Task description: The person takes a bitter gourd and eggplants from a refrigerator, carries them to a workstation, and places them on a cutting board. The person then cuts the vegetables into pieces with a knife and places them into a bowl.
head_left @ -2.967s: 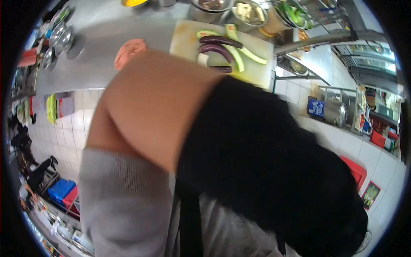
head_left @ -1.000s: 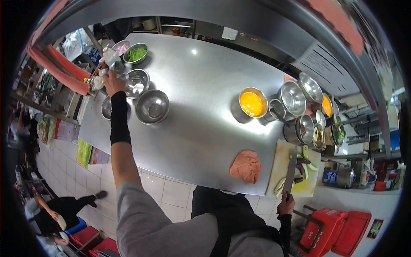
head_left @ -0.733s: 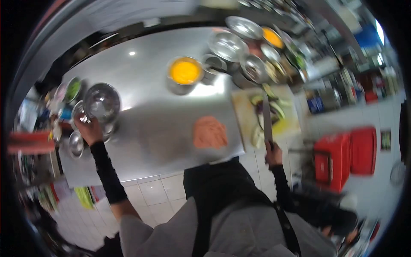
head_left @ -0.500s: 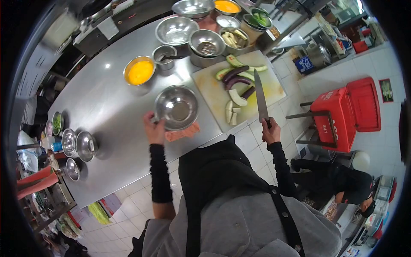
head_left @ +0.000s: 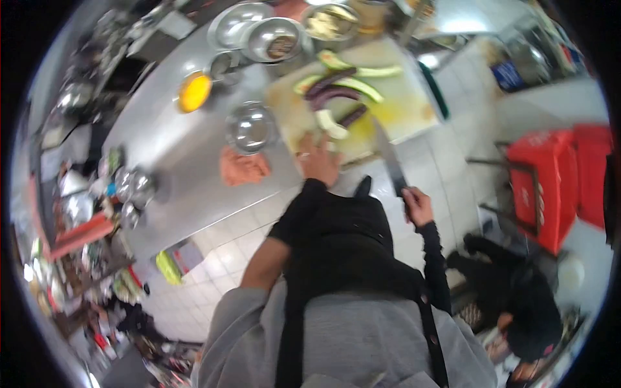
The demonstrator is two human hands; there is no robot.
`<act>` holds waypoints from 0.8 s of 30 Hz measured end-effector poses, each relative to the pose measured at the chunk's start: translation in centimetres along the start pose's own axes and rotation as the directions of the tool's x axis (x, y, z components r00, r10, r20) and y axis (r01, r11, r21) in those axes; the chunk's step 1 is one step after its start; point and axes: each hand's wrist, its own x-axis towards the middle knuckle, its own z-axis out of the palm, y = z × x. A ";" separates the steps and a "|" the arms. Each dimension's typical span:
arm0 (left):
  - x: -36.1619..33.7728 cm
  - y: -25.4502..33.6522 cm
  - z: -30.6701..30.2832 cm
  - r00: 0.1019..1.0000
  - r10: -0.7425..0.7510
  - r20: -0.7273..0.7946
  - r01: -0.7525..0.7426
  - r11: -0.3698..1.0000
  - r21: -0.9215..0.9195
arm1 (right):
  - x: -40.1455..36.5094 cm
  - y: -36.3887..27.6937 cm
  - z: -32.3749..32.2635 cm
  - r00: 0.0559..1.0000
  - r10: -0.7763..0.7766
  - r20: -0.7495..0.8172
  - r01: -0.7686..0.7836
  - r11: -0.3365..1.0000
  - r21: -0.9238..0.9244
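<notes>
My right hand [head_left: 417, 205] is closed round the handle of a kitchen knife [head_left: 390, 157], whose blade points away from me across the near right edge of the white cutting board [head_left: 414, 103]. At the board's near left corner, my left hand [head_left: 317, 160] rests with its fingers apart over cut pale pieces, mostly hidden beneath it. Just beyond the fingers is a pale-fleshed chunk [head_left: 331, 124] beside a short purple eggplant piece [head_left: 352, 116]. Longer purple eggplant strips [head_left: 335, 96] and pale green lengths [head_left: 372, 71] lie farther up the board. The view is blurred.
Left of the board are an upright steel bowl [head_left: 251, 127] and a crumpled orange cloth [head_left: 244, 167]. Farther back stand a bowl of yellow liquid [head_left: 195, 92] and several steel bowls [head_left: 272, 40]. A red bin [head_left: 542, 184] and a crouching person [head_left: 527, 307] are at right.
My left hand has left the steel bowl and moved right onto the cutting board. The bowl now sits farther from me, uncovering the cloth. My right hand still holds the knife.
</notes>
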 end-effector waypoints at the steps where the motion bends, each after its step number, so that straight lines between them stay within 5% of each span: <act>1: 0.9 -0.7 1.8 0.999 -0.011 -0.040 0.011 1.000 -0.004 | 2.4 3.1 -0.9 0.992 -0.122 -0.033 0.118 0.987 -0.108; 2: 2.1 -2.6 4.0 0.995 0.036 0.091 -0.032 0.998 -0.047 | 3.2 0.6 -0.8 0.993 -0.107 -0.059 0.098 0.986 -0.132; 3: 2.5 -4.0 5.3 0.975 0.218 0.031 -0.221 0.969 0.113 | 4.4 0.0 -1.0 0.997 -0.052 -0.064 0.048 0.997 -0.066; 4: 2.3 -4.3 5.2 0.966 0.239 -0.100 -0.212 0.952 0.222 | 6.1 1.1 -1.4 0.991 -0.102 -0.085 0.097 0.993 -0.064; 6: 2.2 -4.2 1.6 0.934 0.336 -0.125 -0.306 0.928 0.211 | 6.8 -1.4 -1.2 0.988 -0.105 -0.114 0.114 0.991 0.075; 9: 3.4 -4.5 0.1 0.928 0.368 0.058 -0.372 0.923 0.101 | 7.7 -4.0 -0.8 0.971 -0.172 -0.169 0.191 0.976 0.103; 12: 4.0 -4.3 0.0 0.917 0.396 -0.053 -0.383 0.908 0.172 | 7.8 -5.0 0.2 0.948 -0.189 -0.256 0.221 0.970 0.104; 16: 5.7 -4.4 -0.2 0.957 0.255 0.137 -0.260 0.965 0.019 | 8.2 -5.4 2.7 0.944 -0.124 -0.304 0.181 0.969 0.168; 21: 7.0 -5.9 -3.4 0.959 0.236 -0.156 -0.255 0.960 -0.117 | 9.4 -5.5 4.1 0.960 -0.095 -0.265 0.150 0.968 0.199; 24: 9.4 -8.6 -9.9 0.964 0.100 -0.245 -0.126 0.988 -0.092 | 9.9 -5.4 3.7 0.966 -0.108 -0.233 0.149 0.975 0.167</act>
